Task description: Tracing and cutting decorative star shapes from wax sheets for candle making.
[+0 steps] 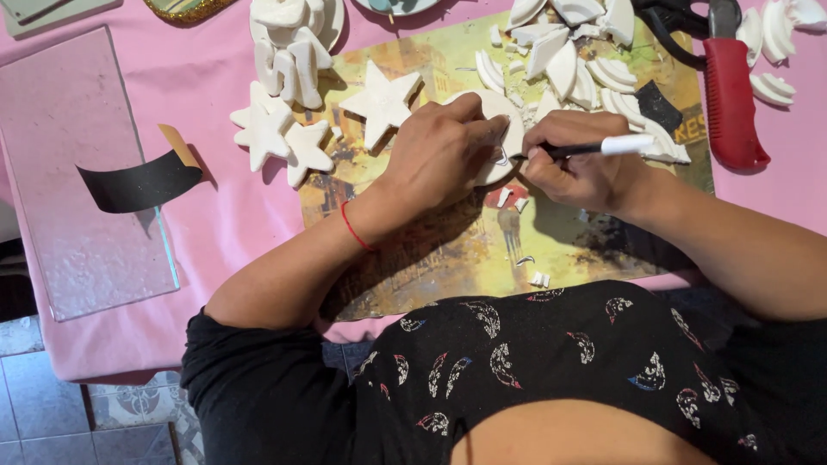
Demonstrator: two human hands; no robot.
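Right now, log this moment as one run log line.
left hand: pressing white round piece | right hand: holding pen, tip on piece | nearby: white stars, white shards | surface: picture mat

No packages, labels, signs or screens anywhere on the pink table [215, 224].

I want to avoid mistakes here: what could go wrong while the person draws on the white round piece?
1. The left hand covers much of the white round piece, so the pen in the right hand might mark skin or smear a line.
2. White shards lie close behind the hands; a slip could perhaps scratch a finger.
3. The glass sheet overhangs the table edge and might get knocked.
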